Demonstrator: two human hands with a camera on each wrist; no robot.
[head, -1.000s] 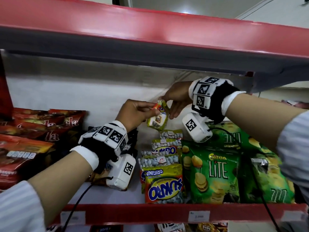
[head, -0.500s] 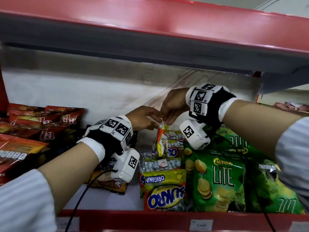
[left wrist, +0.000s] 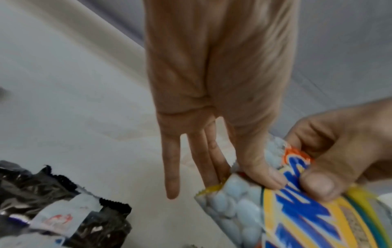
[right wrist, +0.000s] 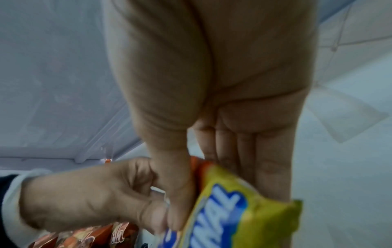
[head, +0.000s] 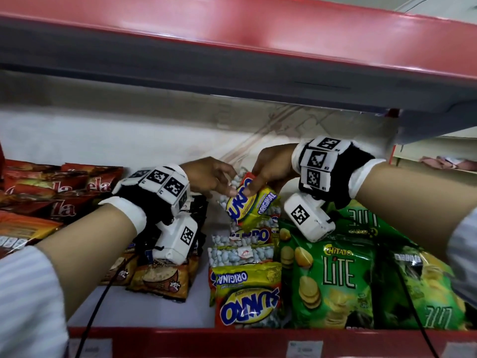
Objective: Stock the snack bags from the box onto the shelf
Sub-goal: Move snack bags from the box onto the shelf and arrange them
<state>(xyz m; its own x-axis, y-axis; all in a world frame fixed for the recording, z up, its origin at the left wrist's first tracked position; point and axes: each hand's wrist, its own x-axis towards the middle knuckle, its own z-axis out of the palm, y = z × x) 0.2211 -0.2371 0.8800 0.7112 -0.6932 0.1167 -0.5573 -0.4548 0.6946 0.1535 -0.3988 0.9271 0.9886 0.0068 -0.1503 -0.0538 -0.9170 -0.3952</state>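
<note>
Spanning the head view, the red-edged shelf (head: 160, 339) carried green Lite chip bags (head: 333, 280) at 4 o'clock and red bags (head: 51, 192) at 9 o'clock. Near centre, the Sukro snack bag (head: 251, 206) sat tilted above the Sukro row (head: 245, 288), gripped by both hands: right hand (head: 273, 169) at its 1 o'clock, left hand (head: 209, 177) pinching at 10 o'clock.

Both forearms bare below pale, finely striped sleeves (head: 28, 301). Each wrist carries a black strap with a white cuff band (head: 126, 214), topped by white blocks printed with black square-code markers (head: 316, 158). White camera housing (head: 178, 241), also marker-tagged, hangs beneath each wrist; black cable (head: 90, 329) trails from each.
</note>
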